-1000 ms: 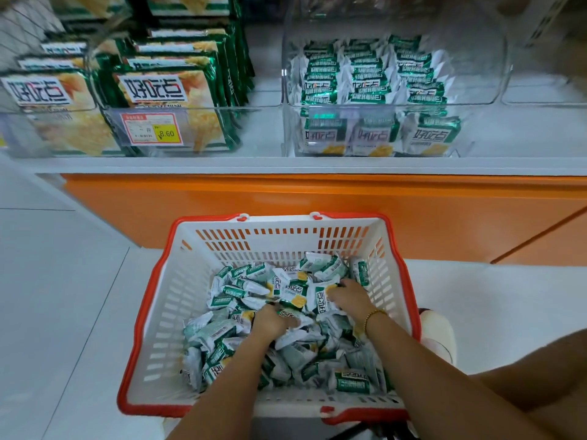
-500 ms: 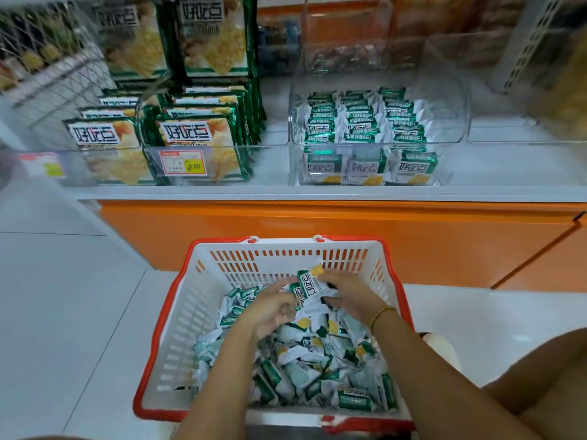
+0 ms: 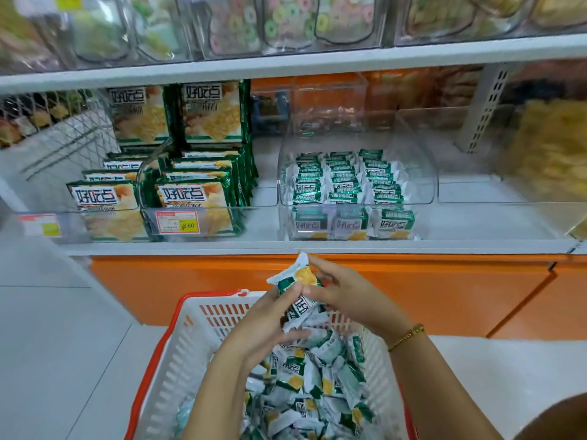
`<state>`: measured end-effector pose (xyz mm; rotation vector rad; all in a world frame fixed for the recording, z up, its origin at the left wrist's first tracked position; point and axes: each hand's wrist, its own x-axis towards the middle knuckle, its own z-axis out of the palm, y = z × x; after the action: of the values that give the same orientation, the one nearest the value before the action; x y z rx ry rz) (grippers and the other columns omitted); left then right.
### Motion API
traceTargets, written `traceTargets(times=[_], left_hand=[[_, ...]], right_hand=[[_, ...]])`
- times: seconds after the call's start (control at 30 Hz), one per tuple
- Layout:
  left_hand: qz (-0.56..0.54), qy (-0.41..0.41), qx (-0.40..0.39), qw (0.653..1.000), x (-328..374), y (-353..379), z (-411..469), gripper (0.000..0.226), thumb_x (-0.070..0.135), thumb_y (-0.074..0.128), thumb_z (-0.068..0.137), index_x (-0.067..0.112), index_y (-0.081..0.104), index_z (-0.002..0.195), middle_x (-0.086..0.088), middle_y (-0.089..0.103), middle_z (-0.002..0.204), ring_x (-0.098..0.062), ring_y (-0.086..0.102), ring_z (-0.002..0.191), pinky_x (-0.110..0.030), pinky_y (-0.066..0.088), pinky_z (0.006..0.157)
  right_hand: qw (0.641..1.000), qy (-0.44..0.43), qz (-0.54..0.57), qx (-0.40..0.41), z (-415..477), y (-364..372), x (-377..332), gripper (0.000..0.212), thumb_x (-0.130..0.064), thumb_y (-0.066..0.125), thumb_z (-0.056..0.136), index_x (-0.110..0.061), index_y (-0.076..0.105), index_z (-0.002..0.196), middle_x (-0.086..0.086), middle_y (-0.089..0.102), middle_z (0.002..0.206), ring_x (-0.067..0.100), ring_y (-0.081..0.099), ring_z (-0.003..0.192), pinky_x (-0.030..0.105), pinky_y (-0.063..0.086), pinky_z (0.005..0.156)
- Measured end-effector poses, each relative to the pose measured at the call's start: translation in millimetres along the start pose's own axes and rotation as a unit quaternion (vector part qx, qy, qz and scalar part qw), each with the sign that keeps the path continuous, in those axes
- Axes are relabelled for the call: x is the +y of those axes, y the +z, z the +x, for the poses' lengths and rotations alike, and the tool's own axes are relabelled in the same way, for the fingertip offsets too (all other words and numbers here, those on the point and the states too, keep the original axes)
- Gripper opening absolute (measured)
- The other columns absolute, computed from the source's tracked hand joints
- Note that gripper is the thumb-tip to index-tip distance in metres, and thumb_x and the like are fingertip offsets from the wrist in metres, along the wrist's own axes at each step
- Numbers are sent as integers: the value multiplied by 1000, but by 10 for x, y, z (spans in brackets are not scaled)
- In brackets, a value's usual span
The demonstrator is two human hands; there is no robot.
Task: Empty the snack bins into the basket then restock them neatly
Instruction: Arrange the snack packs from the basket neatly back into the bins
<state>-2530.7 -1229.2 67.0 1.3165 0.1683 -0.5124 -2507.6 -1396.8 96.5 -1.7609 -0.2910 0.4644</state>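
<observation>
Both hands hold a small bunch of green-and-white snack packets (image 3: pixel 298 292) above the white basket with a red rim (image 3: pixel 178 354). My left hand (image 3: pixel 266 325) grips them from the left and below. My right hand (image 3: pixel 343 298) pinches them from the right. Many more loose packets (image 3: pixel 311 385) lie heaped in the basket. On the shelf straight ahead stands a clear snack bin (image 3: pixel 355 214), with packets (image 3: pixel 346 181) lined up in three neat rows inside.
Left of the bin, large green cracker bags (image 3: pixel 193 201) fill another clear bin with a price tag (image 3: pixel 178 222). A clear bin (image 3: pixel 495 198) stands to the right. An orange cabinet front (image 3: pixel 444 287) runs below the shelf edge. White floor (image 3: pixel 63 344) surrounds the basket.
Both hands have come up out of the heap in the basket with a few packets and risen toward the shelf. The view has tilted upward.
</observation>
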Motion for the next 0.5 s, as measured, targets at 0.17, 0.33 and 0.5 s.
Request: traceTargets(times=[0.17,0.33,0.5], left_hand=[[239,102,102,960,354,147,-143,100,84,68,48,27,51,128,5,60,127,-15,58,116,-42,48,98],[354,181,96,912,720,249,-224,67,64,81,52,35,52,106,14,65,100,-3,62,92,-26,51,80],[541,216,48,812,1119,369,-265,59,47,81,65,39,50,115,18,60,99,8,57,79,-11,47,64]], right_hand=[[999,-27,18,3,-147,-193,-367,84,-10,74,80,-49,30,141,-27,43,105,-6,61,96,17,54,75],[997,-36,-27,-58,-301,-396,-667,84,-1,77,74,-44,41,135,-8,66,111,9,69,92,29,57,82],[973,-56,-219,-46,-240,-585,-905,68,-25,85,67,-49,50,121,-32,62,98,-11,61,87,16,52,82]])
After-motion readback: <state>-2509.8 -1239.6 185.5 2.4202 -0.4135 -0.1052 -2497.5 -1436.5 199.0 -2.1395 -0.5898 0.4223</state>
